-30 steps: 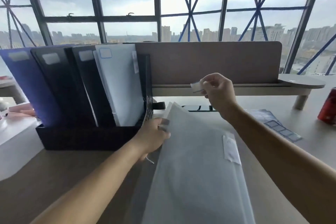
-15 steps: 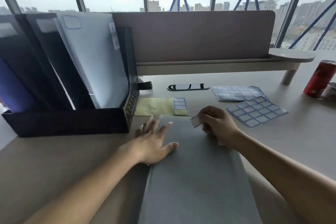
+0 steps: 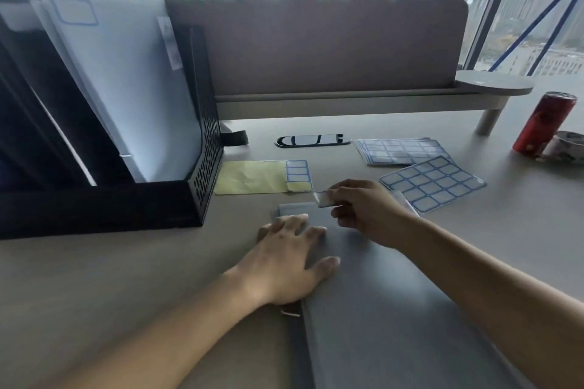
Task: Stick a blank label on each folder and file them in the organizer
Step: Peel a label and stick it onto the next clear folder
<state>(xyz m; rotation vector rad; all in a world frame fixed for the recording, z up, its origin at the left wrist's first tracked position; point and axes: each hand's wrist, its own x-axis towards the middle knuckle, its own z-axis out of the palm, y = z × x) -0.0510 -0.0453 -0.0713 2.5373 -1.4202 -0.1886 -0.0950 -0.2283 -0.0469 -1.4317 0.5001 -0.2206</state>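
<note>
**Label pinched over the top end of the grey folder**

A grey folder (image 3: 379, 309) lies flat on the desk (image 3: 94, 278), running from the lower right of the frame up to its centre. The left hand (image 3: 287, 265) rests palm down on the folder's upper left part. Its fingers are straight and spread, and they grip nothing. Just right of those fingertips, the right hand (image 3: 366, 215) pinches a small label (image 3: 325, 199) between thumb and forefinger, with the other fingers curled in. The label sits over the folder's top edge, tilted. Whether it touches the cover cannot be told.

At the left of the frame stands the black mesh organizer (image 3: 202, 167). A white folder (image 3: 126, 88) leans in its rightmost slot, with a blue-bordered label (image 3: 74, 9) near its top corner. Dark folders (image 3: 47, 104) fill the slots to its left.

Just above the hands in the frame lies a yellow backing sheet (image 3: 252, 177) with three labels left on its right end. To the right of the right hand is a full label sheet (image 3: 433, 183), and a stack of label sheets (image 3: 401, 151) lies just above that. A red can (image 3: 543, 120) stands at the right edge.
</note>
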